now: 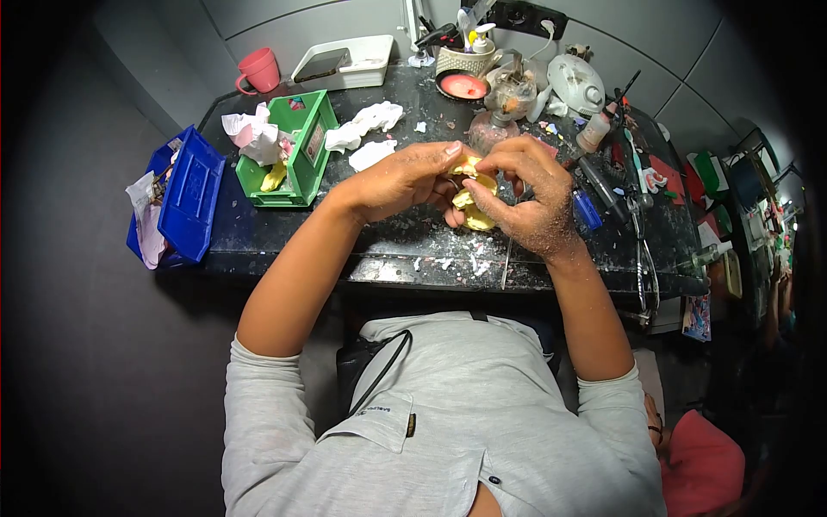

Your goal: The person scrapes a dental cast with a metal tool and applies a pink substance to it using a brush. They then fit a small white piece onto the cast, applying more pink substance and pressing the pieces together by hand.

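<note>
My left hand (401, 183) is closed round a yellow dental cast (478, 221), its thumb along the upper edge. From the other side my right hand (536, 200), dusted with pale powder, grips the same cast between thumb and fingers. The cast is pale yellow with a curved, uneven outline, and fingers cover much of it. Both hands are over the front of the black worktable (345, 250), where white crumbs lie scattered. Just below the right hand a thin metal tool (506, 265) lies near the table edge.
A green bin (312, 159) with crumpled paper and a blue bin (191, 207) stand left. Behind are a pink mug (258, 71), a white tray (370, 62) and a glass burner (493, 129). Hand tools and a blue lighter (587, 209) lie right.
</note>
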